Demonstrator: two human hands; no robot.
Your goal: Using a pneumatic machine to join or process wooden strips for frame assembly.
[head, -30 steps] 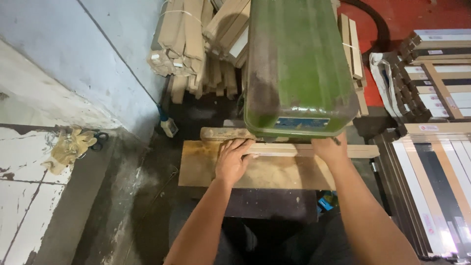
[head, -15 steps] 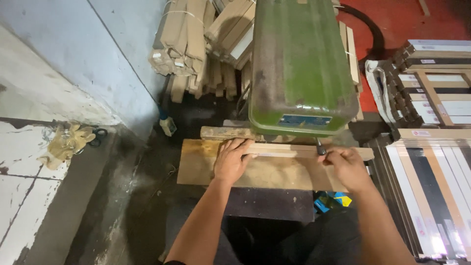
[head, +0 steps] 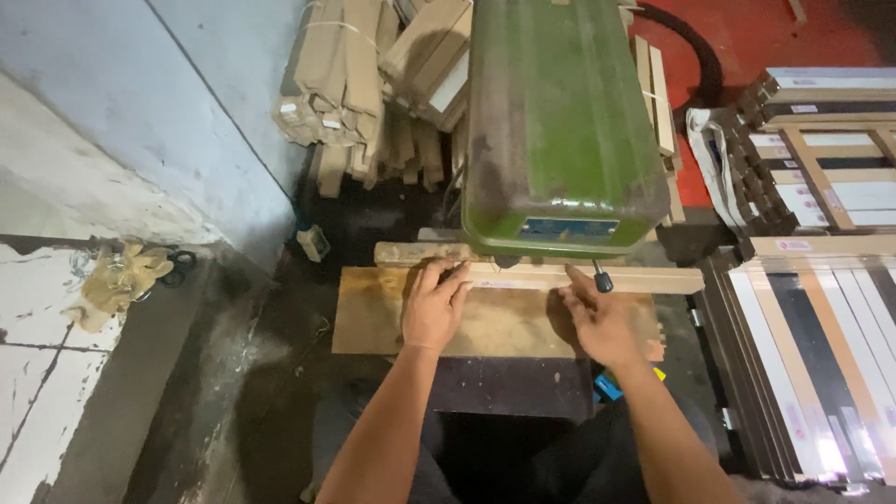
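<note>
My left hand (head: 434,308) lies palm-down, fingers together, their tips pressing the pale wooden strip (head: 644,277) that runs across just beyond them. My right hand (head: 597,322) rests flat on the plywood board (head: 369,322), fingers slightly apart, tips beside the black-knobbed lever (head: 603,279). Above both looms the green machine head (head: 560,121).

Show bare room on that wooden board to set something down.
Free: board left of the left hand, and the patch between both hands. Crowded: back edge, where the strip, right hand and green machine meet.
</note>
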